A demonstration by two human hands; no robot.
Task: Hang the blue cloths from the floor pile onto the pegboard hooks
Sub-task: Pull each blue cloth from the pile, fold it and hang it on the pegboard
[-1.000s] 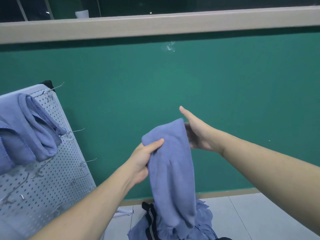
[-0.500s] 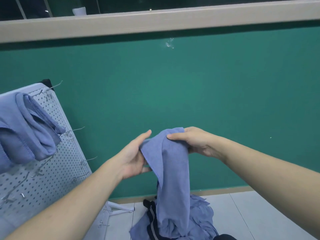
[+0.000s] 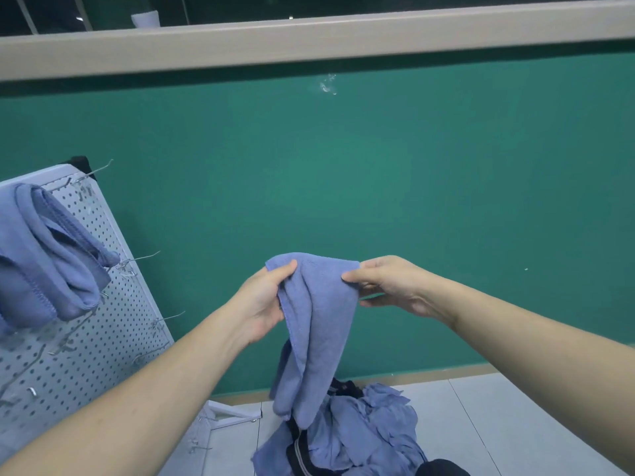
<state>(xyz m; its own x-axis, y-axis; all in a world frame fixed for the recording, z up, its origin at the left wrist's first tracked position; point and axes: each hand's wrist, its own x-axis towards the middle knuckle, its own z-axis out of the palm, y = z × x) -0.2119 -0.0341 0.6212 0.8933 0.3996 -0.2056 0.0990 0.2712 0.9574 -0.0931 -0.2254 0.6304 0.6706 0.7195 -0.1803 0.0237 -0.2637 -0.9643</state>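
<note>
Left hand (image 3: 263, 300) and right hand (image 3: 390, 286) each pinch a top corner of a blue cloth (image 3: 314, 324). It hangs above the floor pile (image 3: 360, 438), pegboard (image 3: 113, 324) at left.

Count, taken from the pegboard (image 3: 113, 324): one pegboard, one blue cloth hung (image 3: 51, 255) on it, one blue cloth held up (image 3: 318, 324) to its right by two hands, left hand (image 3: 264, 304), right hand (image 3: 391, 286), one cloth pile (image 3: 357, 438) on the floor below those.

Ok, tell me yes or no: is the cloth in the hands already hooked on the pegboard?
No. Both the left hand and right hand hold the blue cloth up in front of the green wall, well right of the pegboard.
</note>
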